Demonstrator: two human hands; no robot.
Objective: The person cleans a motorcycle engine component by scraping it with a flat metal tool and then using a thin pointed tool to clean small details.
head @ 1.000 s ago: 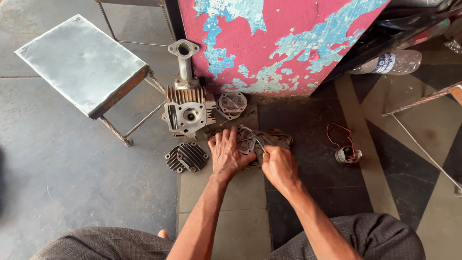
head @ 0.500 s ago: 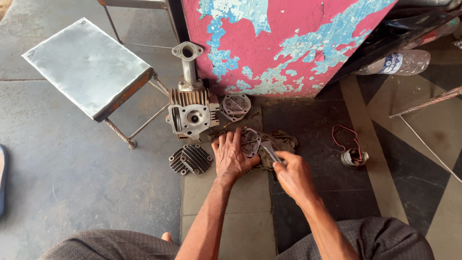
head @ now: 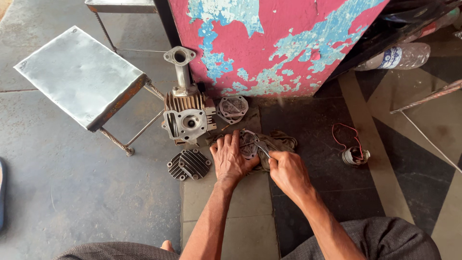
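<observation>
My left hand [head: 231, 158] lies flat on a round metal engine cover [head: 249, 143], which rests on a dirty rag [head: 279, 143] on the floor. My right hand [head: 287, 171] grips a thin metal tool [head: 262, 149] whose tip touches the cover. A finned engine cylinder head [head: 186, 120] with an upright intake pipe [head: 180, 70] stands just beyond my left hand.
A finned dark cover [head: 188, 164] lies left of my left hand. Another round cover [head: 232, 108] leans by the peeling pink and blue wall [head: 269, 43]. A metal stool [head: 82, 77] stands at left. A coil with red wire [head: 353, 154] and a plastic bottle [head: 397, 56] lie at right.
My right hand has shifted slightly with the tool against the cover. My left hand stays pressed on it. The view has drifted a little.
</observation>
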